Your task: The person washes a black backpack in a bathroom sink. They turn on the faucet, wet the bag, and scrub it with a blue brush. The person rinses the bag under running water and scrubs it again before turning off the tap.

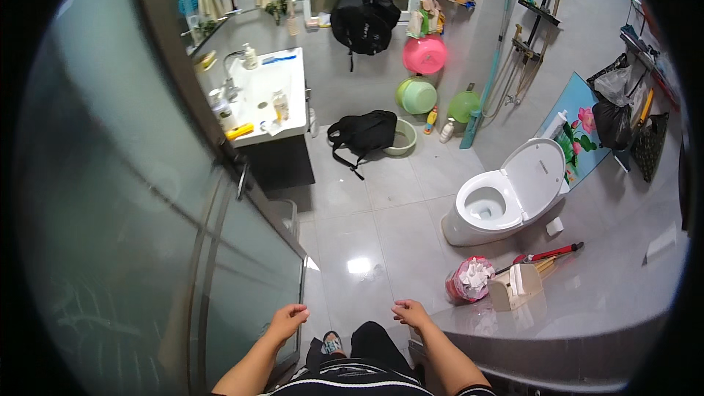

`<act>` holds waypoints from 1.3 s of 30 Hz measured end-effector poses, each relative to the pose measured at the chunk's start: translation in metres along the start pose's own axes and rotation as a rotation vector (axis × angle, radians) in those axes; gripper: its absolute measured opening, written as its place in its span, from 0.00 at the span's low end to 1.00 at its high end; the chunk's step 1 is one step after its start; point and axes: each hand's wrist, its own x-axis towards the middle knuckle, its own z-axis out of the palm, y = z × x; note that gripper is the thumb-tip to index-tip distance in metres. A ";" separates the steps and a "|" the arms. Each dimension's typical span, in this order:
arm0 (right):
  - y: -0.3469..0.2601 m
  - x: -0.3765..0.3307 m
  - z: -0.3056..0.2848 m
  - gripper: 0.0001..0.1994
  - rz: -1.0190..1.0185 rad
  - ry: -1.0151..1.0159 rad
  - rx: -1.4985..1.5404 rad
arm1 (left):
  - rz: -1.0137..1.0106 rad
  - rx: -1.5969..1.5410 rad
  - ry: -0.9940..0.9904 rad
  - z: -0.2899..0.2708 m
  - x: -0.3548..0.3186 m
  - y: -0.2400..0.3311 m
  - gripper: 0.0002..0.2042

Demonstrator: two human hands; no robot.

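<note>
My left hand hovers in front of my body beside the edge of the frosted glass door, its fingers loosely bent and nothing in them. Level with it on the other side, my right hand hangs over the floor with its fingers a little apart, also without anything. Nearest to the right hand stands a waste bin lined with a pink bag and full of crumpled paper. Neither hand touches anything that I can see. One sandalled foot shows below on the tiles.
A washbasin with bottles stands at the far left. A black backpack lies on the floor by a pale green basin; another black bag hangs by the window. The toilet, lid up, stands at the right, near a beige box.
</note>
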 end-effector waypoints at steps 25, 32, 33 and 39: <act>-0.412 0.522 -0.194 0.14 0.050 0.093 0.162 | -0.112 0.005 -0.152 0.076 0.591 0.286 0.15; -0.472 0.642 -0.259 0.14 0.160 0.066 0.122 | -0.148 0.096 -0.136 0.122 0.738 0.369 0.13; -0.492 0.661 -0.271 0.14 0.166 0.063 0.092 | -0.164 0.109 -0.130 0.130 0.757 0.379 0.13; -0.518 0.839 -0.323 0.14 0.001 0.055 -0.038 | -0.132 0.178 -0.061 0.193 0.888 0.397 0.16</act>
